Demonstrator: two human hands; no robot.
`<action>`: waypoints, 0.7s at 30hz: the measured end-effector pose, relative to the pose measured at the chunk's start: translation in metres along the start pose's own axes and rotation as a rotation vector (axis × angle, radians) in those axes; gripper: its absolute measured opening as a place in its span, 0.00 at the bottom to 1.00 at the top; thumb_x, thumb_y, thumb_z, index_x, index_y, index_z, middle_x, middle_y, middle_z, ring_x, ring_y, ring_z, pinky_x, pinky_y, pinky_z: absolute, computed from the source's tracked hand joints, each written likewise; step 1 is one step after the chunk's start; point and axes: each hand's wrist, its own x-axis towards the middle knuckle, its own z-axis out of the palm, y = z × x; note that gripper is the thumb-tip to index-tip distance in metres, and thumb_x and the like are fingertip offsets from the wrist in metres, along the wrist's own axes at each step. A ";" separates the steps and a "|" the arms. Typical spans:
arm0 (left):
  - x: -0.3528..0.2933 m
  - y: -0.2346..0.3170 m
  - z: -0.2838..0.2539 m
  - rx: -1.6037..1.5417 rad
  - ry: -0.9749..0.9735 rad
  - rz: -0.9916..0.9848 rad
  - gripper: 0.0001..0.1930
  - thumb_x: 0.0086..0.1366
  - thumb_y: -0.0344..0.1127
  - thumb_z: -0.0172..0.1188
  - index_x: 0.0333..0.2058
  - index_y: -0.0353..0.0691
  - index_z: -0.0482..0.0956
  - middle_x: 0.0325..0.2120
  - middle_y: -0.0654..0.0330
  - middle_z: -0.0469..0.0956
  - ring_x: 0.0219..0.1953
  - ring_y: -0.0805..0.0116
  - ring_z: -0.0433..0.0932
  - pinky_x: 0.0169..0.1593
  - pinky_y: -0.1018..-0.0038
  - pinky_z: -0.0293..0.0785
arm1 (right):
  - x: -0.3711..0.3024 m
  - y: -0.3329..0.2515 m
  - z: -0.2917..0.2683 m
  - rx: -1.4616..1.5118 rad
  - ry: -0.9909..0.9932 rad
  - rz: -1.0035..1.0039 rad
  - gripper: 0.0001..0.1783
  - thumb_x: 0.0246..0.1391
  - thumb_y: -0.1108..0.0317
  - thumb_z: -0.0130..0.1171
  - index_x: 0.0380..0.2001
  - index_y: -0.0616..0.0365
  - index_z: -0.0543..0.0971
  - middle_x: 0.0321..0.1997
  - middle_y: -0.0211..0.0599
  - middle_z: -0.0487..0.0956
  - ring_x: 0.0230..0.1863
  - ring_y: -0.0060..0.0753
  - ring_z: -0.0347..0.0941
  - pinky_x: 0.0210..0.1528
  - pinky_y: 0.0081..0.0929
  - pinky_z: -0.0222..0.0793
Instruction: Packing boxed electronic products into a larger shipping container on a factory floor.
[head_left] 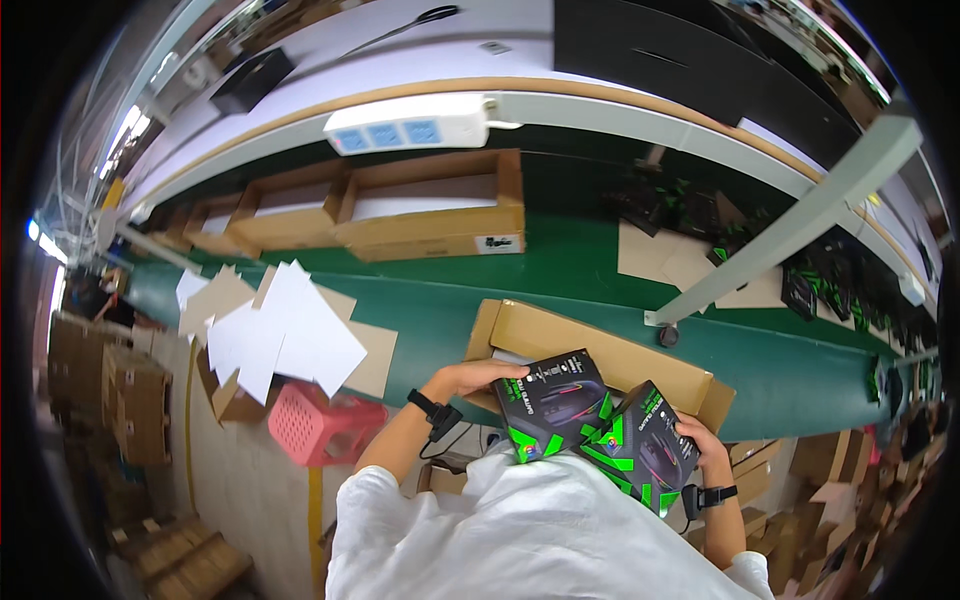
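Two black-and-green mouse boxes are held side by side against my white shirt. My left hand (478, 378) is closed on the left mouse box (550, 402), thumb on its top face and the other fingers out of sight. On the outer side of the right mouse box (648, 447), my right hand (706, 440) grips its edge. Both boxes tilt, and their inner corners meet or overlap. Just beyond them an open cardboard carton (600, 345) sits at the green table's near edge; the boxes hide part of its inside.
Loose white and brown sheets (285, 335) overhang the table at left, above a pink stool (310, 425). Open cartons (430, 210) stand under the shelf, which carries a power strip (408, 125). A slanting metal post (790, 220) rises at right, near more black-and-green items (690, 210).
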 end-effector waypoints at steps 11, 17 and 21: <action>-0.111 -0.087 0.018 -0.515 0.433 -0.058 0.28 0.61 0.54 0.57 0.52 0.39 0.72 0.47 0.56 0.76 0.49 0.66 0.75 0.55 0.65 0.67 | 0.118 -0.054 0.017 -0.400 -0.400 0.443 0.35 0.51 0.62 0.61 0.61 0.62 0.63 0.54 0.40 0.75 0.48 0.26 0.75 0.49 0.24 0.73; -0.137 -0.120 -0.027 -0.635 0.319 -0.116 0.28 0.64 0.53 0.53 0.56 0.39 0.68 0.51 0.55 0.74 0.51 0.58 0.73 0.56 0.57 0.64 | 0.158 -0.033 0.047 -0.344 -0.182 0.697 0.31 0.52 0.55 0.62 0.56 0.58 0.69 0.48 0.38 0.78 0.42 0.29 0.78 0.46 0.29 0.76; -0.154 -0.095 -0.058 -0.451 0.351 -0.112 0.34 0.60 0.59 0.55 0.56 0.38 0.67 0.53 0.50 0.72 0.52 0.54 0.72 0.58 0.53 0.62 | 0.149 -0.031 0.070 -0.261 -0.028 0.669 0.21 0.55 0.58 0.59 0.48 0.58 0.74 0.42 0.41 0.81 0.39 0.32 0.80 0.44 0.31 0.78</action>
